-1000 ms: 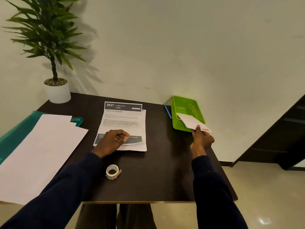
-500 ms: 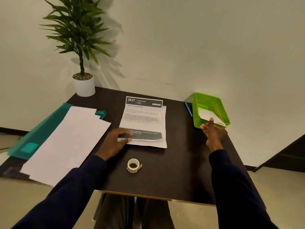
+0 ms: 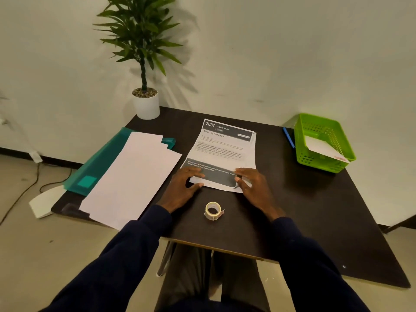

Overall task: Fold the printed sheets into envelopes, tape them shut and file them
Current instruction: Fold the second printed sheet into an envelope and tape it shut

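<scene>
A printed sheet headed "2637" lies on top of a small stack in the middle of the dark table. My left hand pinches its near left corner and my right hand pinches its near right corner; the near edge curls up slightly. A roll of clear tape rests on the table just in front of both hands. A folded white envelope leans inside the green basket at the far right.
Blank white sheets lie over a teal folder on the left and overhang the table edge. A potted plant stands at the back left corner. A blue pen lies beside the basket.
My right hand let go of the folded envelope into the green basket and came back left to the printed sheet's near right corner. My left hand stayed on the sheet.
</scene>
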